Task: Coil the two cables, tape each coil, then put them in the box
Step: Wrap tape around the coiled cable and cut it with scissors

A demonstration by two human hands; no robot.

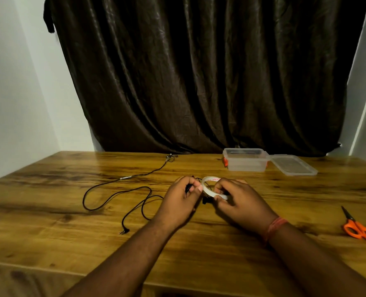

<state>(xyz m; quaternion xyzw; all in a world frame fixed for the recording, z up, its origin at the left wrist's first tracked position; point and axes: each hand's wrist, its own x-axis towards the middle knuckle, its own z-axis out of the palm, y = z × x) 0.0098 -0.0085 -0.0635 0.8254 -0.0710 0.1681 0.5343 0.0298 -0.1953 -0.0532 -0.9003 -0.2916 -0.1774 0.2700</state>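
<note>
Both forearms reach forward over the desk [49, 211], wrists angled inward so my hands meet at centre. My left hand [177, 202] is curled, knuckles up, fingers [196, 187] pinching a small bundle of black cable against the edge of the tape roll [212, 188]. My right hand [240, 202], red thread band [274, 228] at the wrist, has its fingers closed on the roll's other side, thumb over the rim. The roll stands tilted between both hands. How much cable is coiled there I cannot tell; my hands hide it. A second black cable [117, 194] lies loose on the desk to my left, plug end nearest me. The clear box [245, 160] sits open at the far edge, its lid [293, 165] touching its right side. Orange scissors [360, 229] lie far right.
</note>
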